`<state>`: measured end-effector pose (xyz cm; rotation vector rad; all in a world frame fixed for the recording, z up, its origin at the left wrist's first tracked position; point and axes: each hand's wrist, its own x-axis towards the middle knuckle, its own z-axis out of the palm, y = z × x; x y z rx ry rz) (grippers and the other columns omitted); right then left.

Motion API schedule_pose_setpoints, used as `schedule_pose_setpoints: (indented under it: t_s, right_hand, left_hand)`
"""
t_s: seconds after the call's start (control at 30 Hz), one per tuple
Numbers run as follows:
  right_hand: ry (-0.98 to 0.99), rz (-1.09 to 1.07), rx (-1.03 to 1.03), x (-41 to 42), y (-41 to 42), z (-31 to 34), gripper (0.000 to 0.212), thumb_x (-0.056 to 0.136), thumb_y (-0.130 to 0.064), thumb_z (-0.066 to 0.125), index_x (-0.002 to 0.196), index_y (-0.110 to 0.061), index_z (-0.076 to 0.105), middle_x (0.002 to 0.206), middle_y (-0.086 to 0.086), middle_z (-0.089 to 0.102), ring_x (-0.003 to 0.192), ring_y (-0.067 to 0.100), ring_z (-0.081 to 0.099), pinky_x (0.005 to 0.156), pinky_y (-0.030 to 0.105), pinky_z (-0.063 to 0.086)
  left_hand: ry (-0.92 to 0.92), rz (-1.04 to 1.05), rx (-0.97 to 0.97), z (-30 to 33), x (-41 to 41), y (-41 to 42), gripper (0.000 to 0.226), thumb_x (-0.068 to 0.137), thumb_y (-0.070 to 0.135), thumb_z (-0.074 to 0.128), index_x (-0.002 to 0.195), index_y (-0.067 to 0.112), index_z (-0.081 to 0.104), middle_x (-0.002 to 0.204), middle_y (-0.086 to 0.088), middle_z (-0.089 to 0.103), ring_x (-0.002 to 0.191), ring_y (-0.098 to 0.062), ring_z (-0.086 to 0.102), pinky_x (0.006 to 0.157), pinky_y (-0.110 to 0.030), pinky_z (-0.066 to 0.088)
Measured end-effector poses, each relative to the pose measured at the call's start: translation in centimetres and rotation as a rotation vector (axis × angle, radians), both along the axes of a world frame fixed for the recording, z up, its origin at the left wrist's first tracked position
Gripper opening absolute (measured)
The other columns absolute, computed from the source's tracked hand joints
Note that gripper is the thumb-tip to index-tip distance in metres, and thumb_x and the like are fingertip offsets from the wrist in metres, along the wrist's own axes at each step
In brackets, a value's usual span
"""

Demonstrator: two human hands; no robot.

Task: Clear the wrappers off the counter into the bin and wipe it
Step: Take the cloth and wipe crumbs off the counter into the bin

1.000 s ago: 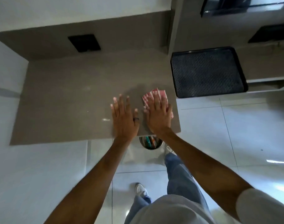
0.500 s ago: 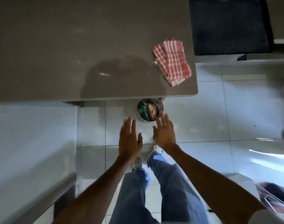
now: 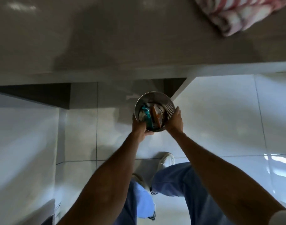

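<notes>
In the head view, the person leans over and looks straight down at a small round metal bin (image 3: 153,111) that stands on the white tiled floor (image 3: 220,119), just under the front edge of the tabletop (image 3: 106,38). The left hand (image 3: 139,125) grasps the near-left side of the bin, with the fingers curled around the rim, and the right hand (image 3: 175,121) presses on its right wall, so the bin is held between both hands. I judge that this two-sided hold is meant to keep the light bin steady while it is lifted or moved. Inside the bin lie the wrappers (image 3: 151,115), a teal one and an orange one among them, so the clearing part of the task seems to be done. The red and white checked cloth (image 3: 236,12) lies crumpled on the far right part of the tabletop, apart from both hands. The visible part of the tabletop shows no wrappers. The picture is blurred, so I cannot tell if the bin already leaves the floor.
</notes>
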<state>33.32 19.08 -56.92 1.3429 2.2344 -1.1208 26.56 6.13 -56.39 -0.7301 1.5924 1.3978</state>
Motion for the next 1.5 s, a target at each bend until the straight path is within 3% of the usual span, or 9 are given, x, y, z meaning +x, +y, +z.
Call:
schedule_pose_setpoints:
  t_s: [0.07,0.27,0.37,0.47,0.53,0.63,0.9,1.27,1.5]
  right_hand:
    - [0.073,0.171,0.134,1.2,-2.3,5.0,0.080,0.094,-0.033,0.070,0.159,-0.018,0.025,0.166,0.014,0.031,0.144,0.037,0.046,0.109,0.053,0.053]
    - [0.673,0.779,0.451,4.9,-7.6,28.5,0.057,0.078,-0.006,0.058,0.134,-0.003,0.065,0.145,0.016,0.063,0.138,0.037,0.057,0.108,0.050,0.054]
    - [0.907,0.899,0.546,1.9,-6.5,36.5,0.050,0.094,-0.013,0.047,0.141,-0.006,0.060,0.153,0.016,0.054,0.150,0.035,0.041,0.125,0.050,0.033]
    - [0.704,0.873,0.693,-4.4,-2.6,41.1,0.071,0.086,-0.019,0.049,0.156,-0.014,0.039,0.169,0.010,0.027,0.161,0.031,0.008,0.132,0.049,0.000]
    - [0.460,0.734,0.773,-8.4,1.2,42.3,0.061,0.099,-0.030,0.032,0.159,-0.015,0.030,0.171,0.011,0.018,0.161,0.036,0.006,0.132,0.047,-0.005]
    - [0.153,0.614,0.683,-11.3,4.0,41.9,0.068,0.106,-0.046,0.010,0.164,-0.012,0.014,0.173,0.014,0.013,0.161,0.038,0.011,0.132,0.053,0.013]
    - [0.095,0.403,0.599,-16.9,-9.4,41.8,0.068,0.109,-0.043,0.012,0.164,-0.004,0.008,0.173,0.017,0.009,0.162,0.037,0.007,0.132,0.050,0.016]
    - [0.340,1.117,0.585,-40.8,-12.1,40.7,0.069,0.106,-0.049,0.018,0.166,-0.015,0.017,0.174,0.009,0.012,0.162,0.033,0.008,0.133,0.044,0.008]
    - [0.524,1.679,0.622,-33.1,-12.1,41.5,0.064,0.109,-0.049,0.022,0.165,-0.017,0.023,0.172,0.007,0.024,0.161,0.031,0.019,0.133,0.043,0.012]
  left_hand:
    - [0.005,0.032,-0.049,3.5,1.1,-1.3,0.041,0.107,0.030,0.058,0.147,0.033,0.049,0.149,-0.010,0.060,0.127,-0.046,0.064,0.082,-0.075,0.058]
    - [-0.050,0.130,-0.024,23.9,3.7,-7.5,0.046,0.104,0.009,0.057,0.147,0.023,0.047,0.149,-0.020,0.059,0.128,-0.049,0.062,0.087,-0.066,0.059]
    - [-0.065,0.150,-0.029,31.6,3.3,-9.6,0.039,0.105,0.008,0.055,0.142,0.020,0.052,0.142,-0.020,0.063,0.124,-0.049,0.065,0.091,-0.072,0.057]
    - [-0.027,0.137,-0.043,36.1,2.4,-11.5,0.041,0.106,0.011,0.055,0.145,0.021,0.046,0.146,-0.021,0.059,0.127,-0.051,0.062,0.092,-0.077,0.054]
    - [0.002,0.143,-0.015,37.3,1.9,-12.5,0.046,0.107,0.011,0.055,0.149,0.024,0.043,0.150,-0.020,0.055,0.130,-0.051,0.059,0.092,-0.079,0.052]
    - [0.018,0.154,-0.008,37.3,0.8,-14.0,0.051,0.106,0.015,0.060,0.151,0.028,0.041,0.151,-0.018,0.054,0.132,-0.051,0.057,0.091,-0.080,0.053]
    - [-0.013,0.189,-0.006,36.0,-3.5,-17.4,0.050,0.104,0.007,0.057,0.148,0.027,0.044,0.144,-0.016,0.059,0.126,-0.049,0.062,0.090,-0.078,0.055]
    - [-0.062,0.129,-0.013,31.3,-7.7,-23.6,0.033,0.100,0.030,0.063,0.128,0.047,0.060,0.128,-0.005,0.072,0.109,-0.039,0.074,0.068,-0.066,0.064]
    - [-0.049,0.155,-0.005,33.3,-6.1,-24.4,0.050,0.099,0.012,0.064,0.138,0.042,0.052,0.134,-0.010,0.068,0.108,-0.042,0.074,0.070,-0.073,0.062]
